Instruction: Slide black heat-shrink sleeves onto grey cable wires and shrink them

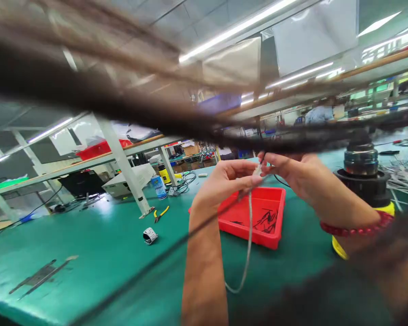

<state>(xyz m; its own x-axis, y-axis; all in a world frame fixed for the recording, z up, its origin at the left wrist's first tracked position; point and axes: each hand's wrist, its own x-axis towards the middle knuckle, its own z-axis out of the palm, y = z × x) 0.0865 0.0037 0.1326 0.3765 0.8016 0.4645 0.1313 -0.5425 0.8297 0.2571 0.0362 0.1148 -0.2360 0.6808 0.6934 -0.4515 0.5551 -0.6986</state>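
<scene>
While dark blurred strands of hair cross the top and the lower right of the view, two bare hands meet above a green table. The left hand is curled, with thumb and forefinger pinching the top of a thin pale cable. The right hand, with a red bead bracelet on its wrist, pinches the same cable end from the other side, so the fingertips of both hands nearly touch. From that pinch the cable hangs almost straight down, then curves left into a loop between the forearms. Its long axis runs top to bottom, and its held end lies between the two hands, equally close to each. A thin dark wire runs from the hands down to the lower left. Just behind and below the hands sits a red tray holding small dark bits. A black and yellow device stands to the right. Yellow-handled pliers lie well apart to the left.
</scene>
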